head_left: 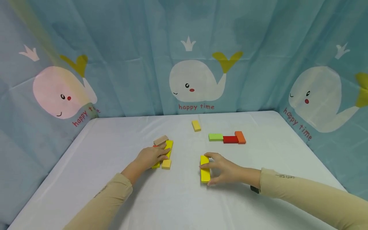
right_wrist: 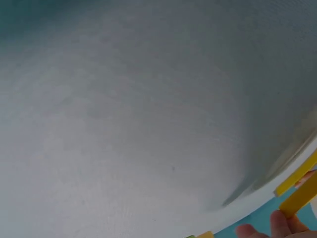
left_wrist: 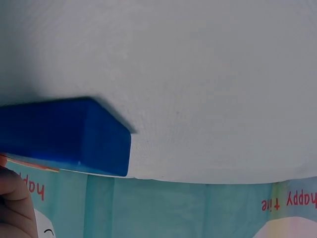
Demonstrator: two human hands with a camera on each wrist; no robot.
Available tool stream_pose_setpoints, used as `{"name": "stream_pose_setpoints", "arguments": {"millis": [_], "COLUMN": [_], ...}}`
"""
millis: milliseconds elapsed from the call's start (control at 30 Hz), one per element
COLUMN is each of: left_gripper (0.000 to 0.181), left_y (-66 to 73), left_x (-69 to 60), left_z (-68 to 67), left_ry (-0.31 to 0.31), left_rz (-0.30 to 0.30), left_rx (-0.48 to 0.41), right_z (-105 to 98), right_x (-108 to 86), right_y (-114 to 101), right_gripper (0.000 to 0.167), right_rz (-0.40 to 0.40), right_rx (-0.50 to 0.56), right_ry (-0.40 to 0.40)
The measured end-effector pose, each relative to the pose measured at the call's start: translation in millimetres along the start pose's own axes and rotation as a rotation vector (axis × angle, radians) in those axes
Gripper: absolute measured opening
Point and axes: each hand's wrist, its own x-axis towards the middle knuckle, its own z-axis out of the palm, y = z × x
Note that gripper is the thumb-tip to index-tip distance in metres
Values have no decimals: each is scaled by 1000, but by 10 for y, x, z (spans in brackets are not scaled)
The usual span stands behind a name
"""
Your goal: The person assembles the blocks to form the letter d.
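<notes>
My right hand grips a long yellow block on the white table, thumb at its near end and fingers at its far end and over its top. In the right wrist view, fingertips show against a yellow block. My left hand rests over a cluster of blocks, its fingers lying across another long yellow block. Around it are a tan block, a pale yellow block and partly covered orange and yellow ones. A blue block fills the left wrist view's left side; the head view does not show it.
Farther back lies a small yellow block. To its right, a light green block, a red block and an orange block touch in a row. A blue whale-print curtain surrounds the table.
</notes>
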Motion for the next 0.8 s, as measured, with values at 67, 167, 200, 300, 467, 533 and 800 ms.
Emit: {"name": "stream_pose_setpoints", "arguments": {"millis": [67,167,200,300,467,533,800], "left_gripper": [48,48,48,48,48,48,48], "left_y": [3,7,5,8,11,7,4], "left_x": [-10,-22,-20,-11,-4,-2,14], "left_z": [-3,-13,-13,-20,-30,-29,-30], "left_ry": [-9,-15,-14,-13,-27,-30,-16], "left_rz": [-7,-15,-14,-7,-14,-16,-6], "left_rx": [-6,-15,-12,-5,-4,-6,1], "right_z": [19,38,42,54,75,84,113], "right_x": [5,5,4,6,15,14,17], "right_y": [-9,-26,-31,-43,-62,-68,-97], "right_gripper": [54,54,53,53,55,56,59], "right_rz": [-17,-43,-48,-61,-74,-78,-62], "right_rx": [-1,-7,-8,-9,1,1,-41], "right_ry": [-17,-40,-46,-61,-118,-141,-180]}}
